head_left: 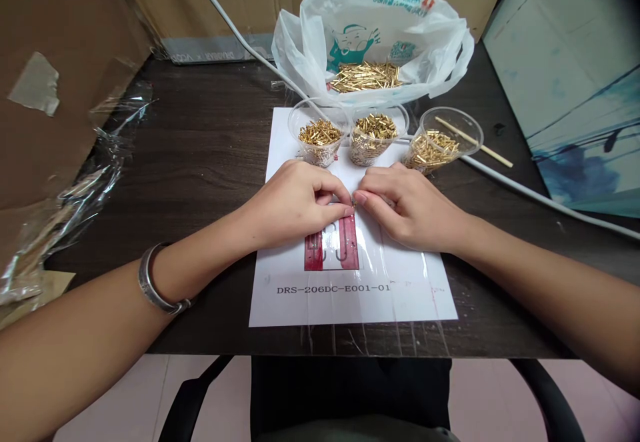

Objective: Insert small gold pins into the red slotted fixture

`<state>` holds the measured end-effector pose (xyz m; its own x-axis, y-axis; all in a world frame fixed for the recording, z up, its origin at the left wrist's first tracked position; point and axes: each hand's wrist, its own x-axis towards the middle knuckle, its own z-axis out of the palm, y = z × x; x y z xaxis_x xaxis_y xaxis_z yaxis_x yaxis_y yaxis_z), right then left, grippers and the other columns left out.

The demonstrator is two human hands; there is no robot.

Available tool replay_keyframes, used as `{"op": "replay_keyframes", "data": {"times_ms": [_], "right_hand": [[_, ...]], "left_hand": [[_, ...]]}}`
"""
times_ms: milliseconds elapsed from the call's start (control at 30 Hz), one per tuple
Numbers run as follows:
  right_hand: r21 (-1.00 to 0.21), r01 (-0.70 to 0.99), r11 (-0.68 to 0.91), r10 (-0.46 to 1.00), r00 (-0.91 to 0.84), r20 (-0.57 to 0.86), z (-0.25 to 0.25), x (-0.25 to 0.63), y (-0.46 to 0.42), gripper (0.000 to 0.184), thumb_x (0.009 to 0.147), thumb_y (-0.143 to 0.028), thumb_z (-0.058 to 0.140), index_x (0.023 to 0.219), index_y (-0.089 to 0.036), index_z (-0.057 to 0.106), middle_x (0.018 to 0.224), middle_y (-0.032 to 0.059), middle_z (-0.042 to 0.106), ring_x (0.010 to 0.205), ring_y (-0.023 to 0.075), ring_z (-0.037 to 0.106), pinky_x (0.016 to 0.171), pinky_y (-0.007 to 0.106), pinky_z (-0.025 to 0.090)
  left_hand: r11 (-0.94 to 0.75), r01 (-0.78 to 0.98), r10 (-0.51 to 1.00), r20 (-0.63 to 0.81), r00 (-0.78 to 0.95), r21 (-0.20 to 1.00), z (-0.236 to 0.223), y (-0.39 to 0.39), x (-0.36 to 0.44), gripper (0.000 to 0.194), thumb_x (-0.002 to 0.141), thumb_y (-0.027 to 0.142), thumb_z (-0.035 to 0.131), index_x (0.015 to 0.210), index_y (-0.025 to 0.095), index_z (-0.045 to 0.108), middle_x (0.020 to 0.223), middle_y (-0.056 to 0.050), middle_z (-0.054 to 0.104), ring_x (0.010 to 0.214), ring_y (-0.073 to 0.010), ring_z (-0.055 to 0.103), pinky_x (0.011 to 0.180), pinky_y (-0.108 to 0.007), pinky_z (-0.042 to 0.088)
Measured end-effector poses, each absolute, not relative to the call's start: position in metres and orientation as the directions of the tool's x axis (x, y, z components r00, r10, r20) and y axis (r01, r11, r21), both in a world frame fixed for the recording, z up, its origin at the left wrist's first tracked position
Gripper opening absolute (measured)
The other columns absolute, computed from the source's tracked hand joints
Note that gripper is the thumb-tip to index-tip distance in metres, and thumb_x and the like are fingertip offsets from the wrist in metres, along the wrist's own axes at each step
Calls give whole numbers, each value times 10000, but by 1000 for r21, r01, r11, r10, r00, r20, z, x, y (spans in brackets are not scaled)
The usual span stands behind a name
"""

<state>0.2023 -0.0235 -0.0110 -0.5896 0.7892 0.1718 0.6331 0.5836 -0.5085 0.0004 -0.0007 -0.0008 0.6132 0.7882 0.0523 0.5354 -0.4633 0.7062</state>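
Note:
My left hand [295,202] and my right hand [407,205] meet fingertip to fingertip over a white printed sheet [350,295] taped to the dark table. Both hands are closed in a pinch around a tiny gold-coloured piece [353,209], too small to name for sure. Just below the fingers the sheet carries a red diagram [332,250] with grey outlines. Three clear plastic cups of small brass parts stand behind the hands: left cup [320,137], middle cup [375,135], right cup [436,145]. A silver bracelet [155,282] circles my left wrist.
A white plastic bag [370,35] holding more brass pins lies behind the cups. A thin wooden stick [473,141] rests on the right cup. A white cable [540,199] crosses the table. Crumpled clear film [70,195] lies left, cardboard walls stand around, a chair below.

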Motion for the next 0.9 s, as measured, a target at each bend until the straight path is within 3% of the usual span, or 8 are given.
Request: {"op": "replay_keyframes", "data": {"times_ms": [267,900], "right_hand": [[-513,616,598,771,-616,160,-11,202,-24,299,976,-269,396,714,-164,494,692,-5,520,679,126,453,697,329,273],[-497,625,603,764,-631,133,-11,203,-23,304,984,-287,378,722,-173,481,702,-4,521,693,137,459,693,338,258]], "left_hand": [[-431,546,787,3,617,719,1,-1,0,112,778,262,700,763,179,773,647,8,663,596,-95,539,548,-234,336],[-405,524,785,-8,619,749,0,2,0,83,763,241,721,789,206,792,702,6,708,644,-115,610,572,-229,401]]}}
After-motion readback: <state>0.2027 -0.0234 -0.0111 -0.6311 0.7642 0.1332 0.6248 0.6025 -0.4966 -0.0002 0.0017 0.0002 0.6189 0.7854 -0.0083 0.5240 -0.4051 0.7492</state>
